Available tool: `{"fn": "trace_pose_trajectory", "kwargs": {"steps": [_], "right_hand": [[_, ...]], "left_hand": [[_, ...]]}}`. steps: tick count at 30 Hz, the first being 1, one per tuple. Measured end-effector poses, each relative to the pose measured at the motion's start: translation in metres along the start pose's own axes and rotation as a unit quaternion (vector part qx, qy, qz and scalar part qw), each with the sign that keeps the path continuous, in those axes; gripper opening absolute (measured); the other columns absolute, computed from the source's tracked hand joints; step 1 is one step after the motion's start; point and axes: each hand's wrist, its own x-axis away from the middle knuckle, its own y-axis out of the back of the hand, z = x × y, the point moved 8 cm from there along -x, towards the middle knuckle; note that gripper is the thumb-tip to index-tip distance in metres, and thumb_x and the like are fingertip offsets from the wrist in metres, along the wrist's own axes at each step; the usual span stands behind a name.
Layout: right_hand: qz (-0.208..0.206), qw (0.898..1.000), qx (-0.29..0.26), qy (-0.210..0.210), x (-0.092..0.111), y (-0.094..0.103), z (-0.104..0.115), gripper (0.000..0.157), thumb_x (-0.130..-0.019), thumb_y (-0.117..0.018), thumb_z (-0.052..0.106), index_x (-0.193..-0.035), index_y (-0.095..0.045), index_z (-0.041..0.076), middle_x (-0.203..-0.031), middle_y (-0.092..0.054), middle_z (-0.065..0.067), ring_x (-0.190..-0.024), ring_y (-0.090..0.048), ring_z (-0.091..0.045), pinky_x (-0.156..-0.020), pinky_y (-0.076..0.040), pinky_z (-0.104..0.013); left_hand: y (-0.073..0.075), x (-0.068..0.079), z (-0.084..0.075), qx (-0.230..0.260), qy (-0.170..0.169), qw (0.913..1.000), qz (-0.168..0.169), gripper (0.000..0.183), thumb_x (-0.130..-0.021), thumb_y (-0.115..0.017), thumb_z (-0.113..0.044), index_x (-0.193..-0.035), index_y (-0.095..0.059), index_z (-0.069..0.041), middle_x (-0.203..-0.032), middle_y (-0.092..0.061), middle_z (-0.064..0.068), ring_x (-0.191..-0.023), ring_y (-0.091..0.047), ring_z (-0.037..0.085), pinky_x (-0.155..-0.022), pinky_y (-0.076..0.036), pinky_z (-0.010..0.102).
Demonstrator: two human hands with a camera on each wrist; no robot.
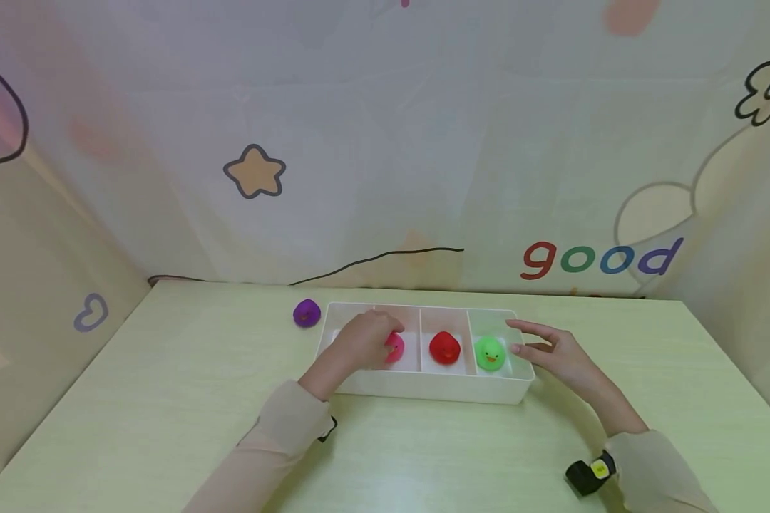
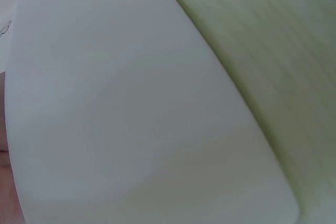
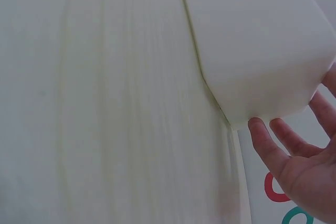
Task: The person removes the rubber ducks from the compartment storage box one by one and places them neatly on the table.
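Observation:
A white divided box point(image 1: 430, 388) stands on the table. My left hand point(image 1: 362, 340) reaches over its front wall, fingers curled down around a pink toy duck point(image 1: 395, 348) in the second compartment from the left; the hand covers part of the duck. To the right, a red toy duck point(image 1: 445, 348) sits in the third compartment and a green toy duck point(image 1: 490, 353) in the rightmost one. My right hand point(image 1: 561, 358) is at the box's right end. In the right wrist view its fingers point(image 3: 270, 145) extend along the outer end wall.
A purple toy duck point(image 1: 306, 313) sits on the table point(image 1: 186, 370) just left of the box. Behind the table hangs a printed cloth point(image 1: 385, 142) with a star and the word "good". A black wrist camera point(image 1: 587, 476) is strapped to my right wrist.

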Motion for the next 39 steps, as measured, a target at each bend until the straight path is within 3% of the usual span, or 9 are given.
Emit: {"fn": "trace_pose_trajectory", "kwargs": {"steps": [15, 20, 28, 39], "right_hand": [[0.003, 1.000, 0.001, -0.003, 0.000, -0.001, 0.001, 0.058, -0.088, -0.060, 0.028, -0.137, -0.039, 0.005, -0.145, -0.027, -0.021, -0.121, -0.038, -0.047, -0.093, -0.039, -0.053], [0.004, 1.000, 0.005, -0.005, 0.000, -0.001, 0.002, 0.058, -0.088, -0.059, 0.029, -0.137, -0.039, 0.005, -0.145, -0.026, -0.022, -0.121, -0.038, -0.048, -0.093, -0.039, -0.054], [0.004, 1.000, 0.005, -0.011, 0.000, -0.001, 0.000, 0.059, -0.088, -0.059, 0.030, -0.138, -0.038, 0.005, -0.146, -0.024, -0.022, -0.122, -0.037, -0.048, -0.093, -0.038, -0.055], [0.007, 1.000, 0.004, -0.014, 0.000, -0.001, 0.000, 0.059, -0.089, -0.059, 0.030, -0.138, -0.037, 0.005, -0.146, -0.023, -0.022, -0.122, -0.036, -0.048, -0.094, -0.036, -0.056]], "left_hand": [[-0.001, -0.005, 0.001, -0.007, -0.011, 0.9999, 0.004, 0.025, -0.080, -0.063, -0.002, -0.104, -0.068, -0.003, -0.098, -0.066, 0.006, -0.092, -0.058, 0.022, -0.082, -0.047, 0.030], [0.003, -0.001, 0.003, 0.027, -0.011, 0.9996, -0.006, 0.026, -0.081, -0.063, -0.003, -0.107, -0.067, -0.003, -0.102, -0.067, 0.007, -0.095, -0.059, 0.022, -0.084, -0.047, 0.029], [0.016, 0.004, 0.004, 0.081, -0.045, 0.9950, -0.038, 0.026, -0.079, -0.066, -0.001, -0.106, -0.066, -0.001, -0.094, -0.067, 0.006, -0.085, -0.059, 0.019, -0.078, -0.048, 0.027], [0.028, 0.011, 0.022, 0.170, -0.021, 0.9827, -0.070, 0.032, -0.080, -0.067, -0.004, -0.112, -0.064, -0.002, -0.105, -0.066, 0.008, -0.091, -0.062, 0.019, -0.077, -0.051, 0.025]]}}
